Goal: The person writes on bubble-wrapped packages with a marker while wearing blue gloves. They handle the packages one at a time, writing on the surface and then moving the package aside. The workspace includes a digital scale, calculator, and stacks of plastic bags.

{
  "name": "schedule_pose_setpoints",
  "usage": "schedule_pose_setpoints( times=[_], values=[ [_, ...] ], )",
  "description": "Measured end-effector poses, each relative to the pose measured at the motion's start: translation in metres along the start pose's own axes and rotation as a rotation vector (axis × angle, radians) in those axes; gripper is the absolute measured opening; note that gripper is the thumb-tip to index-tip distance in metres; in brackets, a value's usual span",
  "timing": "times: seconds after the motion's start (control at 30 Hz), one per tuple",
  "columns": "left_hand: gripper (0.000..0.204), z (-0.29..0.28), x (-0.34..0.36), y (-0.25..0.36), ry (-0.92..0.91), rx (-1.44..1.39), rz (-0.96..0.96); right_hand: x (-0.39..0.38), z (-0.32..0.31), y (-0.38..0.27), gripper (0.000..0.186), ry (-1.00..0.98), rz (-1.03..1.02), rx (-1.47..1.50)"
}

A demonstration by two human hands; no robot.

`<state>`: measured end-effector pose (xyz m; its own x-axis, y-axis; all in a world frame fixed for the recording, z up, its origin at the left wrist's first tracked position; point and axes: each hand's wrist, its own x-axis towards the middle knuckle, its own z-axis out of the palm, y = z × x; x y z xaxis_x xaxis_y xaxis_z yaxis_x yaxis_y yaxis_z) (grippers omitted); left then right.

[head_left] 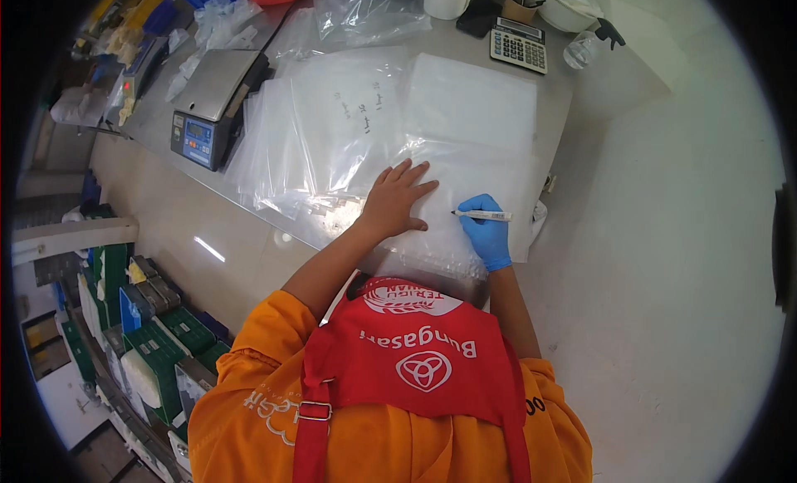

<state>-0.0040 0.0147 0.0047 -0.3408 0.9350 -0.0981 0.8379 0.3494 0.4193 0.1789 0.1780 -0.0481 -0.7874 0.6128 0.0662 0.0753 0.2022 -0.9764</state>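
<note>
In the head view, our gloved right hand grasps a marker over plastic bags near the bench's right edge; our left hand lies flat on them, fingers spread. We see dark handwriting on another bag farther in, and white lettering on the red apron.

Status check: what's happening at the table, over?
Left hand bare, spread on plastic bags. Right hand, blue-gloved, gripping white marker. No other object between them.
</note>
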Motion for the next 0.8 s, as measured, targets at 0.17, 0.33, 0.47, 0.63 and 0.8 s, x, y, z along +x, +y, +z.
schedule_pose_setpoints(
  times=[0.17,0.33,0.47,0.63,0.8],
  values=[
    [0.088,0.0004,-0.0011,-0.0035,0.008,-0.022,-0.027,-0.0023,-0.0008,-0.0045,0.009,-0.018,-0.031,-0.094],
    [0.089,-0.0025,-0.0036,-0.0093,0.009,-0.040,-0.064,-0.0044,-0.0007,-0.0037,0.009,0.015,-0.021,-0.087],
    [0.089,-0.0038,-0.0047,-0.0098,0.005,-0.039,-0.069,-0.0049,0.0006,-0.0061,0.009,0.015,-0.064,-0.089],
    [0.089,-0.0040,-0.0057,-0.0093,0.010,-0.042,-0.074,-0.0069,-0.0016,-0.0061,0.009,0.022,-0.034,-0.068],
    [0.090,-0.0054,-0.0054,-0.0086,0.000,-0.037,-0.071,-0.0065,-0.0028,-0.0059,0.009,0.058,-0.030,-0.045]
  ],
)
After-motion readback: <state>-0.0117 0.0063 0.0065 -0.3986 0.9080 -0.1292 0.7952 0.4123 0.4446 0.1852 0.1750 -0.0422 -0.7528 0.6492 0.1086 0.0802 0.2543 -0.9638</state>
